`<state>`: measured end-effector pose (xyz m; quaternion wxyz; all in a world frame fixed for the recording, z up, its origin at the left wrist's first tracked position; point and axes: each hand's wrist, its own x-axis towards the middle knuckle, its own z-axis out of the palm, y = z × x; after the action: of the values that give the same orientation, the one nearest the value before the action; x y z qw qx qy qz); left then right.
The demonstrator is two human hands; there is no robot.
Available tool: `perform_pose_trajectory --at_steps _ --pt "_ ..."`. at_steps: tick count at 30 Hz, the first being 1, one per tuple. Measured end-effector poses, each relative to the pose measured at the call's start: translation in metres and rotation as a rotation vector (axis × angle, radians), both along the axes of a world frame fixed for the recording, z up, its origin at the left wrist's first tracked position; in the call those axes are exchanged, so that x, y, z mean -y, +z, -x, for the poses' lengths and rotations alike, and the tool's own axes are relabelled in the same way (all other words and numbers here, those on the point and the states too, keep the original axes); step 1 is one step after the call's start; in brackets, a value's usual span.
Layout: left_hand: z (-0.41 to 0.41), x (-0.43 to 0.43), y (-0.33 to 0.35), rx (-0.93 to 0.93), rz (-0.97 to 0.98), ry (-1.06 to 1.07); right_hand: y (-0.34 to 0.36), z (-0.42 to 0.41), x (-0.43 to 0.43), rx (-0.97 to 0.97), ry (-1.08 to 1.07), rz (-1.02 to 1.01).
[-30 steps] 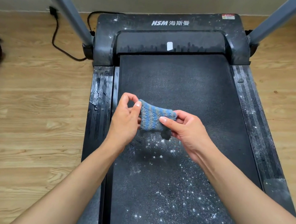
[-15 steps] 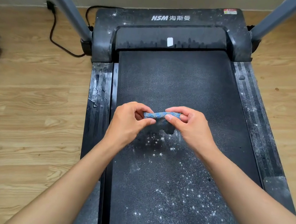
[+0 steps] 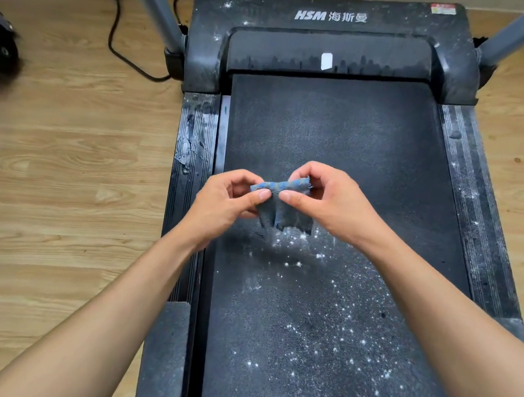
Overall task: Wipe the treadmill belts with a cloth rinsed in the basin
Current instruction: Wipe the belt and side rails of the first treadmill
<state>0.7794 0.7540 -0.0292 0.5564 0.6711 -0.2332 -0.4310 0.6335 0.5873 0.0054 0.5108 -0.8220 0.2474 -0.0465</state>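
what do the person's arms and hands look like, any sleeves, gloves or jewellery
Both arms are bare to the frame edge, with no sleeves in view. The left hand and right hand wear no gloves; no ring, watch or wristband shows. The visible nails are short and plain.

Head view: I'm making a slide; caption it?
Blue cloth pinched between left hand and right hand over the white-speckled belt.
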Motion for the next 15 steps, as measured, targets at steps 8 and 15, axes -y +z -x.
perform_pose_trajectory --at_steps 8,15 --pt "-0.04 -0.032 -0.048 0.522 -0.126 0.442 -0.027 -0.041 -0.07 -0.158 0.222 0.362" --pt "-0.045 -0.062 -0.085 1.068 -0.381 0.144 0.022 0.012 -0.047 -0.381 0.443 0.5"
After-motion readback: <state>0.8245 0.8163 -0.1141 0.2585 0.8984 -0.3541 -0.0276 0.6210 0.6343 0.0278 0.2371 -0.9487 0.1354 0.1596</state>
